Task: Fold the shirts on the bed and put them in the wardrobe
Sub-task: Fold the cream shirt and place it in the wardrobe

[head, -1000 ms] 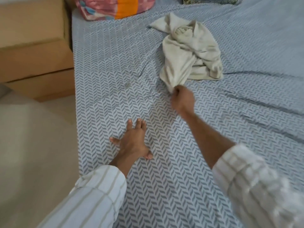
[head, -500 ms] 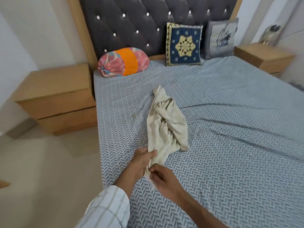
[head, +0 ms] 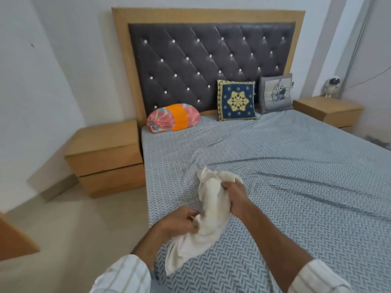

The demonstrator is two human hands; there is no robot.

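Head view: both hands hold the bunched cream shirt (head: pixel 211 210) just above the near corner of the bed (head: pixel 296 197). Right hand (head: pixel 237 195) curls round its upper part, left hand (head: pixel 179 223) pinches a lower fold in its fingers (head: pixel 191 217), likely hunting an edge to shake it flat for folding.

We have one view, worn on the head: it looks forward and down along the bed (head: pixel 296 187) from its foot-side corner toward the headboard (head: pixel 211 66), with our hands close beneath the lens at the bed's near edge.
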